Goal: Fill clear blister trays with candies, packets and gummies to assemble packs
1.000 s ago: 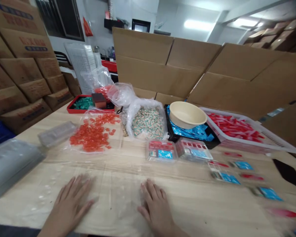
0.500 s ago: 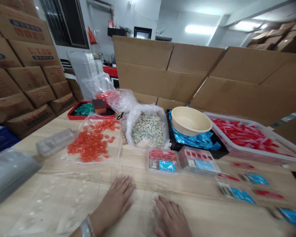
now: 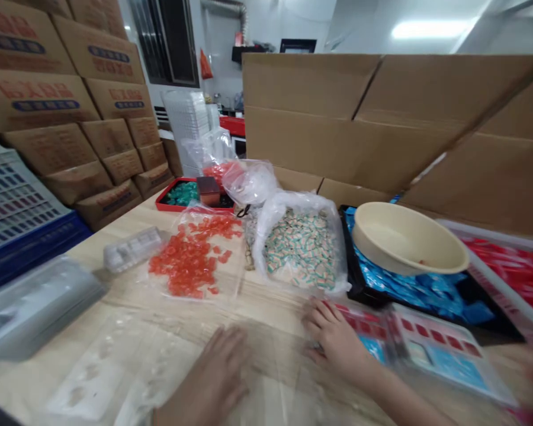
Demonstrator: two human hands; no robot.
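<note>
My left hand, blurred by motion, lies low over the table with its fingers stretched out. Clear plastic sheets or trays are under and beside it; their edges are hard to make out. My right hand reaches across to the left, over the left end of a filled clear tray with red and blue pieces inside. Its fingers are slightly bent and apart from the thumb; no firm grip shows. Left of my left hand lies an empty clear moulded tray. A second filled tray stands to the right.
Orange-red pieces lie on a clear bag. Behind my hands stand a bag of small packets, a cream basin on a black crate of blue packets, and a basket of red pieces. Cardboard walls the back.
My right hand has moved forward and right to the filled tray. My left hand stays low over the table. The view has turned to the right.
</note>
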